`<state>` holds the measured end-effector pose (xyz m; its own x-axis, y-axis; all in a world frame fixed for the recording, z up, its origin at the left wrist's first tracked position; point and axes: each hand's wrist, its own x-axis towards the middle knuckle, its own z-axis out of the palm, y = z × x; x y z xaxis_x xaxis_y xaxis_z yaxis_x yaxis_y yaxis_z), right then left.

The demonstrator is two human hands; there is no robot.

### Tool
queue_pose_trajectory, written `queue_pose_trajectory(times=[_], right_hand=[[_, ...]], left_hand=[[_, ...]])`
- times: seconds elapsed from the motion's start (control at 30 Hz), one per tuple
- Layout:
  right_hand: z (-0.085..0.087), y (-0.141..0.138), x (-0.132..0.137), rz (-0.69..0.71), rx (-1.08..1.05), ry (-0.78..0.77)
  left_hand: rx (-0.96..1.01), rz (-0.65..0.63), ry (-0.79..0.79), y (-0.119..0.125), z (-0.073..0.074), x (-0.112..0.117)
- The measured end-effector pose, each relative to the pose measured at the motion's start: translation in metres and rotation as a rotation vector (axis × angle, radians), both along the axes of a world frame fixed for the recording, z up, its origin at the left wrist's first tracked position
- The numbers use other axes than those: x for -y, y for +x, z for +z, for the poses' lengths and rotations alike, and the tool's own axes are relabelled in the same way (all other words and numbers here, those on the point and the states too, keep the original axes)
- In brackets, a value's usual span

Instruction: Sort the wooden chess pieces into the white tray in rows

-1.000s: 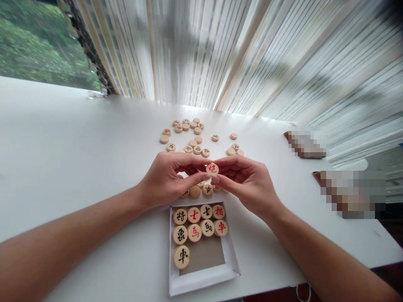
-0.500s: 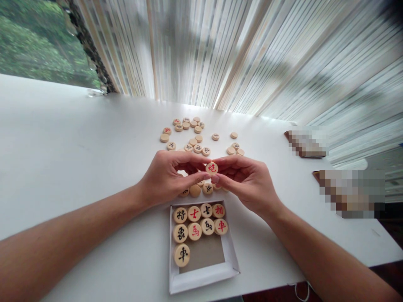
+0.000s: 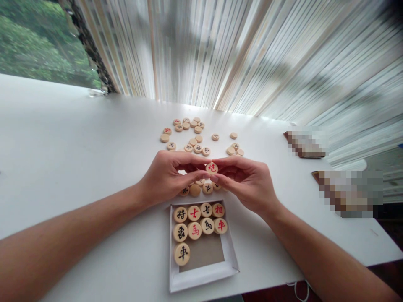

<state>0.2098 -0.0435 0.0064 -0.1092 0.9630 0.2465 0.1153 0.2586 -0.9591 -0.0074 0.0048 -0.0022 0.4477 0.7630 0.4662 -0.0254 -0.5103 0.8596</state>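
Note:
Between the fingertips of both hands is a round wooden Chinese chess piece (image 3: 212, 168) with a red character facing me. My left hand (image 3: 179, 174) pinches its left side, and my right hand (image 3: 244, 176) pinches its right side. Below them lies a shallow white box (image 3: 204, 280) with a grey-brown bottom. Rows of chess pieces fill its upper part, marked in red or black; a single black-marked piece (image 3: 181, 253) sits at the left of the third row. More pieces, such as a blank-faced one (image 3: 195, 190), lie just behind the box, partly hidden by my hands.
Several chess pieces (image 3: 197, 148) are scattered farther back on the white table (image 3: 110, 167), some face up, some blank side up. Two pixelated upright objects, one farther back (image 3: 305, 144) and one nearer (image 3: 346, 193), stand at the right. A striped curtain (image 3: 195, 50) hangs behind the table.
Almost nothing differs. Both hands keep the piece in the same spot, with only a very slight shift of the view.

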Motion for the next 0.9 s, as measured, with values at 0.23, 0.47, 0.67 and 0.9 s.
queue_pose_trajectory(times=[0.23, 0.47, 0.67, 0.9], right_hand=[[0.0022, 0.0003, -0.0013, -0.049, 0.129, 0.123], [-0.0006, 0.0011, 0.0006, -0.053, 0.225, 0.189], [-0.0012, 0.002, 0.0002, -0.048, 0.261, 0.234], [-0.0022, 0.0014, 0.0006, -0.032, 0.291, 0.273]], left_hand=[[-0.028, -0.006, 0.069, -0.0003, 0.0016, -0.0011], [-0.027, -0.022, 0.044, -0.0002, 0.0023, 0.0007], [-0.025, -0.005, 0.061, 0.0007, 0.0025, 0.0016], [-0.021, -0.01, 0.036, 0.0021, 0.005, 0.0031]])
